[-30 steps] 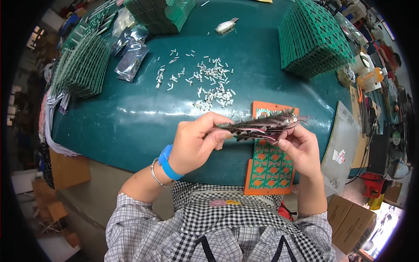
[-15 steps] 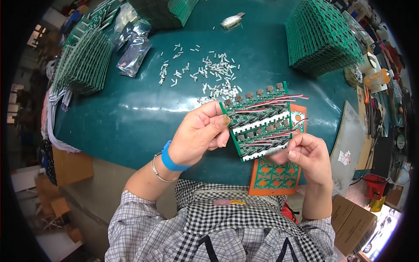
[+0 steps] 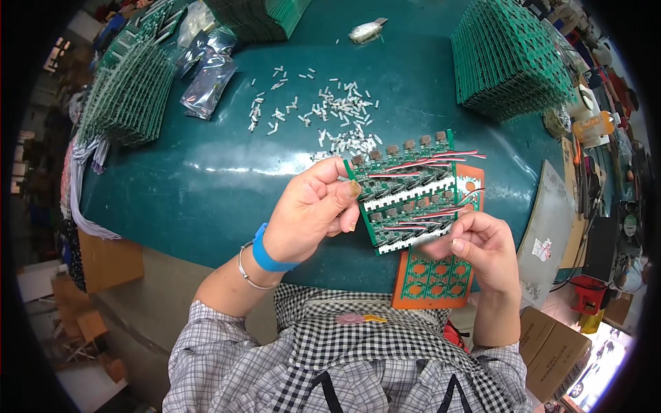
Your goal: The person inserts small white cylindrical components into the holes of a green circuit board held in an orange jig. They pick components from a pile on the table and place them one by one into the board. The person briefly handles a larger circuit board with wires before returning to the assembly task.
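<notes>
A green circuit board panel (image 3: pixel 410 184) is held up over the near edge of the table, its two rows of small boards carrying metal connectors, white strips and thin red, white and black wires. My left hand (image 3: pixel 320 206) pinches its left edge between thumb and fingers. At the lower right corner my right hand (image 3: pixel 484 242) is closed with thumb and fingertips on the panel; part of its fingers lies behind the board and looks blurred. Below the panel rests an orange tray (image 3: pixel 406 301) with green boards with round openings in it, partly hidden by the panel and my right hand.
Many small white pieces (image 3: pixel 348 107) lie scattered mid-table. Stacks of green panels stand at the far left (image 3: pixel 131 96), far back (image 3: pixel 258 17) and far right (image 3: pixel 506 62). Silvery bags (image 3: pixel 208 86) lie near the left stack. A grey sheet (image 3: pixel 540 241) lies at right.
Almost nothing differs. The panel and both hands have shifted very slightly left, with the grip unchanged.
</notes>
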Motion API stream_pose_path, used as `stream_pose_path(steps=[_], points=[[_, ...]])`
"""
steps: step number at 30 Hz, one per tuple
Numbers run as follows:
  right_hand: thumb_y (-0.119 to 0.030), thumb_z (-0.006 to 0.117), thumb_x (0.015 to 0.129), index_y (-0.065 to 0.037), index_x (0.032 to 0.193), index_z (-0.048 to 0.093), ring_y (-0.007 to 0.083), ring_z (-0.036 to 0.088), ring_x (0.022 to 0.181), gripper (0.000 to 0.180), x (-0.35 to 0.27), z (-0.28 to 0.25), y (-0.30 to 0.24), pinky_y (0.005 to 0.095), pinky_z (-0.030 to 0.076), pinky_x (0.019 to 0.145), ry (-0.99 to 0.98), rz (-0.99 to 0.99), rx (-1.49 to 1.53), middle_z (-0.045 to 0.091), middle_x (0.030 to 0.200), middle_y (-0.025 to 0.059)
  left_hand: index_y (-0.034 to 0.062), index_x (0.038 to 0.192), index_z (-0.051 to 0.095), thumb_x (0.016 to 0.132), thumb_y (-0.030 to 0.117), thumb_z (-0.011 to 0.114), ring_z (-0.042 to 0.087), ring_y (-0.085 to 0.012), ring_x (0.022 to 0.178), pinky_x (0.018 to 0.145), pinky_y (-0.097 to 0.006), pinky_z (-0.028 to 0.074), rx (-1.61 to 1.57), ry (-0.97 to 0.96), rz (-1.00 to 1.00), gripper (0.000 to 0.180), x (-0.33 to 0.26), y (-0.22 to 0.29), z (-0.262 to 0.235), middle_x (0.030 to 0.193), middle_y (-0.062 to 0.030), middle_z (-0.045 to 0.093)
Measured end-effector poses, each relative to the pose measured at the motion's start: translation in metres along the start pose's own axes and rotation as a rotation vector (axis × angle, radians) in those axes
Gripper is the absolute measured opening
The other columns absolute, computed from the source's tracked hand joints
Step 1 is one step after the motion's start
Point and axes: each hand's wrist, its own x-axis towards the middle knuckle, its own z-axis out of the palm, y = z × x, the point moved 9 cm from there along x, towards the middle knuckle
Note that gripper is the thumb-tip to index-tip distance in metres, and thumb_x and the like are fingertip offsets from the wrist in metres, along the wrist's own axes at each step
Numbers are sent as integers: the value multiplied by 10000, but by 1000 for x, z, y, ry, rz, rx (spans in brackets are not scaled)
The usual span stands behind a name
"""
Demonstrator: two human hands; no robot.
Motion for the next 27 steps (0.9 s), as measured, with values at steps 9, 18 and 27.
stream_pose_path(steps=[9, 18, 27], points=[[-29, 645, 882, 19, 880, 573, 267, 701, 890, 87, -3, 4, -1, 337, 579, 785, 9, 48, 5, 690, 892, 193, 31, 1167, 557, 1002, 171, 500, 364, -17, 500, 440, -179, 241, 28, 27, -11, 224, 0, -2, -6, 630, -2, 545], [-20, 636, 884, 9, 874, 566, 254, 705, 871, 77, -4, 6, -1, 322, 577, 770, -7, 48, 33, 694, 895, 211, 31, 1134, 570, 1000, 181, 504, 359, -17, 499, 439, -181, 240, 36, 54, -5, 211, 0, -5, -9, 625, 0, 549], [-15, 638, 878, 12, 872, 573, 271, 705, 873, 70, -6, 6, -1, 326, 584, 764, -18, 43, 75, 690, 889, 218, 43, 1138, 571, 1001, 195, 503, 352, -20, 498, 442, -179, 237, 16, 36, -35, 216, -1, -5, -9, 620, 12, 539]])
